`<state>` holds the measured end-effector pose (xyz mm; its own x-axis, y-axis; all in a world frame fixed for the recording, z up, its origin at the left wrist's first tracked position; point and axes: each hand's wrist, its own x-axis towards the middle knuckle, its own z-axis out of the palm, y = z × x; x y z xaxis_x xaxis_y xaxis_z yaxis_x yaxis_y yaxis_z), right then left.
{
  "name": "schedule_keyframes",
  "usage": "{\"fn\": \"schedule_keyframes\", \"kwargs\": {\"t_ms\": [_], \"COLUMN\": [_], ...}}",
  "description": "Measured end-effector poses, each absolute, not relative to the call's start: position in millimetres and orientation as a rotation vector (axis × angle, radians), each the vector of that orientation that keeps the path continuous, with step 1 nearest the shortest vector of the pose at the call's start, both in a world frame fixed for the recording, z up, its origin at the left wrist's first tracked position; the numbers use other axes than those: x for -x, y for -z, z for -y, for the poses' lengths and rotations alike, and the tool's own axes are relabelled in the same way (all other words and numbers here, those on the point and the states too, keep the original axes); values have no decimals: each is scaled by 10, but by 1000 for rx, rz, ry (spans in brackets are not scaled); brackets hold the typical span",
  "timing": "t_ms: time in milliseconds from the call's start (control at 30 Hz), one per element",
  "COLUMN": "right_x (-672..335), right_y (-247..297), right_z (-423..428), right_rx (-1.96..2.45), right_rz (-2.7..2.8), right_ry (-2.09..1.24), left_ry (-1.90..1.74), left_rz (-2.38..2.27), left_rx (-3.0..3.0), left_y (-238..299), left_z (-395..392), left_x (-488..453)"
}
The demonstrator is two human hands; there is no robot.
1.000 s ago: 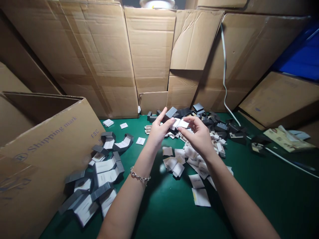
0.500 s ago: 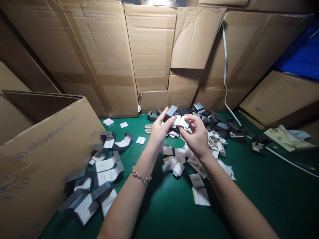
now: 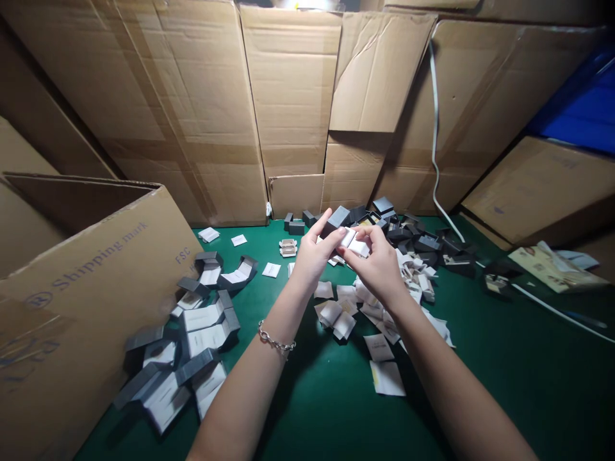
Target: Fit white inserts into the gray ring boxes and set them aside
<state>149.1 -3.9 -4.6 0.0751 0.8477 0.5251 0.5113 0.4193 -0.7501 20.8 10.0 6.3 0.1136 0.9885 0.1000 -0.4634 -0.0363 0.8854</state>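
Observation:
Above the middle of the green table, my left hand (image 3: 311, 256) is closed around a small dark grey box (image 3: 337, 218), its lid side tilted up and away. White inner pieces (image 3: 353, 241) show on the near side of this box. My right hand (image 3: 377, 259) pinches the white part from the right with thumb and fingers. The exact shape of the white part is partly hidden by my fingers. Below my hands lies a loose pile of white folded papers (image 3: 343, 325). Dark box pieces (image 3: 423, 243) are heaped behind and right of my right hand.
Opened grey boxes with white insides (image 3: 204, 323) lie at left beside a large carton (image 3: 96, 275). Stacked cardboard boxes (image 3: 293, 96) wall off the back. A white cable (image 3: 435, 128) hangs down onto the green table (image 3: 307, 410). A paper packet (image 3: 552, 269) lies far right.
Both hands have shifted slightly, the left a little to the right with the grey box. My right fingers have curled closer over the white part.

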Motion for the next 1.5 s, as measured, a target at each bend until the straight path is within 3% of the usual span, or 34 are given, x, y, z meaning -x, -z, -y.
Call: {"fn": "schedule_keyframes", "kwargs": {"t_ms": [633, 900, 1200, 1500], "right_x": [-1503, -1475, -1609, -1609], "right_y": [17, 116, -1, -70], "right_z": [9, -15, 11, 45], "right_rx": [1195, 1148, 1147, 1214], "right_rz": [1639, 1608, 1815, 1791], "right_ry": [-213, -428, -195, -223], "left_ry": [-1352, -1322, -1411, -1421], "left_rz": [-737, -693, -749, -749], "left_rx": [-1034, -1034, -944, -983], "left_y": [-57, -61, -37, -23], "left_z": [-76, -58, -154, -152], "left_x": [-239, -238, -160, -152]}}
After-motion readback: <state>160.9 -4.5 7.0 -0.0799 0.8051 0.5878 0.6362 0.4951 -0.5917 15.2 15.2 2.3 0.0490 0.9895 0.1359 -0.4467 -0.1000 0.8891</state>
